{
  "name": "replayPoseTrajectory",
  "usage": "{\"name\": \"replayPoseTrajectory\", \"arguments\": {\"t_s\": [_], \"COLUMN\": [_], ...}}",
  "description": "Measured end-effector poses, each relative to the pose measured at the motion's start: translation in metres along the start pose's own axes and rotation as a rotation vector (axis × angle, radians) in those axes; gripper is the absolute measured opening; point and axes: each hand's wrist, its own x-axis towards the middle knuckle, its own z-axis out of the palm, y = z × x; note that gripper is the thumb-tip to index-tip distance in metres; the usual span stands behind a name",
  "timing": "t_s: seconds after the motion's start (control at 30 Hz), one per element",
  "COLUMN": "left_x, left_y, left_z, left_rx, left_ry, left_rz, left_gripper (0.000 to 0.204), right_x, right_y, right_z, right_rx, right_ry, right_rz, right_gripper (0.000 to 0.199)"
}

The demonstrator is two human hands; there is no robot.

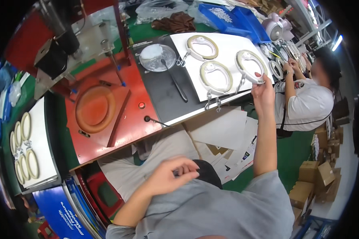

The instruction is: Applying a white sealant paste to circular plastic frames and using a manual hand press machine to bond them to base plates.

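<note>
My right hand (264, 93) reaches out to the right and pinches the near edge of an oval white-and-beige ring (243, 65) between thumb and fingers. A small metal clasp dangles beside that ring. To its left, a second ring (216, 77) and a third ring (202, 47) lie on a white sheet (187, 71), each with metal clasps. My left hand (171, 175) hovers over my lap, loosely curled with a gap between thumb and fingers; nothing shows in it.
A red press (139, 115) with a round orange mould (95, 108) stands at left. Beside it are a clear dish (157, 57) and a black-handled tool (175, 81). Several rings (32, 163) lie far left. Blue trays (227, 20) sit at the back. A co-worker (311, 95) sits at right near cardboard boxes (307, 183).
</note>
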Motion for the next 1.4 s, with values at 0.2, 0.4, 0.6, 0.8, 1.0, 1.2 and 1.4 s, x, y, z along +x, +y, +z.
{"name": "replayPoseTrajectory", "arguments": {"t_s": [0.2, 0.4, 0.6, 0.8, 1.0, 1.2, 1.4], "left_x": [0.003, -0.013, -0.097, -0.173, -0.272, -0.441, -0.511], "left_y": [-0.022, -0.044, -0.084, -0.064, 0.022, 0.007, -0.018], "left_z": [0.022, -0.002, -0.052, -0.103, -0.115, -0.105, -0.122], "left_rx": [0.087, 0.332, 0.369, 0.2, 0.186, 1.388, 1.208], "left_ry": [-0.121, 0.117, 0.603, 0.84, 1.597, 2.144, 2.154], "left_rz": [-0.036, -0.148, -0.24, -0.328, -0.236, -0.925, -1.305], "left_gripper": [0.017, 0.018, 0.016, 0.026, 0.021, 0.041, 0.059], "right_x": [0.11, 0.17, 0.113, -0.102, -0.241, -0.268, -0.252], "right_y": [0.009, 0.018, 0.03, 0.039, 0.136, 0.148, 0.158], "right_z": [-0.043, -0.018, 0.033, 0.111, 0.202, 0.233, 0.224], "right_rx": [-0.192, -0.83, -1.136, -0.614, -0.637, -0.624, -0.75], "right_ry": [0.032, -0.089, -0.198, -1.215, -1.734, -1.924, -1.819], "right_rz": [0.141, 0.137, -0.554, -0.148, 0.215, -0.05, -0.028], "right_gripper": [0.032, 0.058, 0.042, 0.033, 0.011, 0.013, 0.014]}}
